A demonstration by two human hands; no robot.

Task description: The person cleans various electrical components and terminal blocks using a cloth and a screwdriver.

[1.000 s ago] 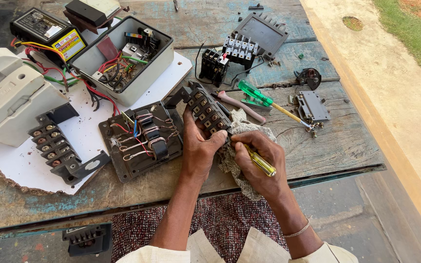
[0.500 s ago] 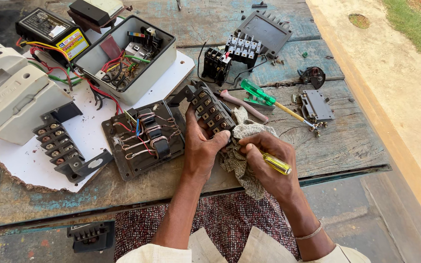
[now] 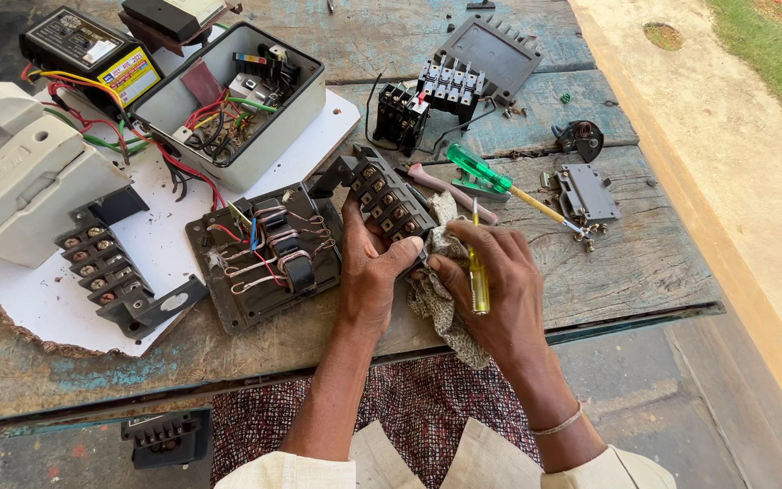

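My left hand (image 3: 368,267) grips a dark terminal block (image 3: 382,195) with several brass screws, holding it just above the wooden table (image 3: 644,263). My right hand (image 3: 491,285) presses a crumpled grey cloth (image 3: 441,312) against the block's near end. A small yellow-handled screwdriver (image 3: 479,276) also lies between that hand's fingers. Just left of the block sits a dark base plate (image 3: 264,254) with wire coils and coloured leads.
A green-handled screwdriver (image 3: 491,178) and pink-handled tool (image 3: 450,188) lie behind my hands. An open grey box of wires (image 3: 228,100), a white casing (image 3: 20,177), another terminal strip (image 3: 106,276), a black contactor (image 3: 450,86) and small metal parts (image 3: 586,192) crowd the table.
My hands and the terminal block have stayed in place, with the right hand shifting slightly as the cloth rubs the block. The camera has tilted a little.
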